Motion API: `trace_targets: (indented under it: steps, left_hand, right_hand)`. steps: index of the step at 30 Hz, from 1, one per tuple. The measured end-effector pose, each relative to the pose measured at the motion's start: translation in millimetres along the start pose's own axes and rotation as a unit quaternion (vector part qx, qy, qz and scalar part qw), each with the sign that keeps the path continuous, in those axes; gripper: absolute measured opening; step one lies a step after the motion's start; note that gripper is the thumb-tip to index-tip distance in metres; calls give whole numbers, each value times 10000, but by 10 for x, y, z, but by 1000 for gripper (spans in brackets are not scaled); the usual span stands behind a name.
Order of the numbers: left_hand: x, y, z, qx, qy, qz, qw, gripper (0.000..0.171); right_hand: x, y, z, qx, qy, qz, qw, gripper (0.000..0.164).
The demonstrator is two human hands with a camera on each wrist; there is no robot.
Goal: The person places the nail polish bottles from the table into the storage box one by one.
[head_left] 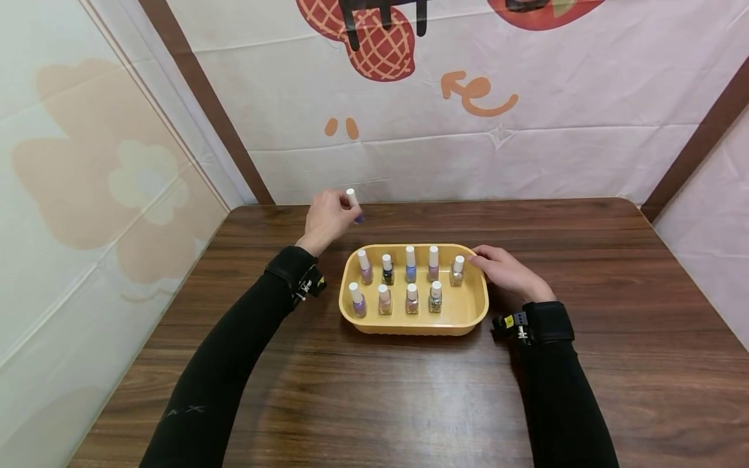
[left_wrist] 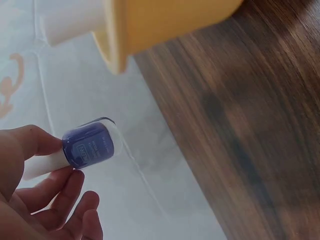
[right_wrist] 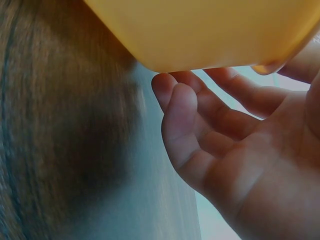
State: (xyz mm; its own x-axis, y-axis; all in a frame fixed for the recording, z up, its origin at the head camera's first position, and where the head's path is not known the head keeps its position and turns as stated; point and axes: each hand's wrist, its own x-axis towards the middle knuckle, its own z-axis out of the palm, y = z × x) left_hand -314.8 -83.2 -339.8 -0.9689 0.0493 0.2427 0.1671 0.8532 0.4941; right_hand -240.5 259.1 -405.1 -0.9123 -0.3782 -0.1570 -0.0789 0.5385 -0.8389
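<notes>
My left hand (head_left: 326,218) pinches a nail polish bottle (left_wrist: 92,145) with purple polish and a white cap. It holds the bottle above the table's far edge, beyond the left end of a yellow tray (head_left: 459,313). In the left wrist view, thumb and fingers close on the bottle at its cap end. My right hand (head_left: 512,273) grips the tray's right end, thumb over the rim and fingers (right_wrist: 180,110) against the outer wall. Inside the tray, several white-capped nail polish bottles (head_left: 411,266) stand in two rows, in purple, blue, dark, pinkish and glittery shades.
The tray sits on a dark wooden table (head_left: 409,403). A pale printed cloth (head_left: 421,156) hangs behind the table's far edge, and another cloth wall (head_left: 88,195) runs along its left side.
</notes>
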Motion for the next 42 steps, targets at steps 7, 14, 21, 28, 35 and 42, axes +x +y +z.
trace_targets:
  steps: [7, 14, 21, 28, 35, 42]
  left_hand:
    - [-68, 141, -29, -73, -42, 310, 9995, 17]
    - [-155, 323, -59, -241, -111, 648, 9975, 14]
    - [-254, 526, -73, -278, -259, 1000, 9943, 14]
    - [-350, 715, -78, -358, -479, 1262, 9902, 12]
    - [-473, 829, -97, -231, -615, 1413, 9878, 15]
    - [-609, 923, -95, -197, -757, 1618, 9837, 14]
  right_hand:
    - [3, -11, -10, 48, -19, -2, 10000, 46]
    - [36, 15, -32, 118, -82, -39, 9999, 45]
    - [65, 30, -63, 132, -130, -19, 9998, 46]
    - [73, 19, -82, 111, -168, 27, 9998, 47]
    - [15, -16, -23, 212, -152, 126, 9996, 47]
    - [-28, -45, 53, 293, -86, 154, 9994, 46]
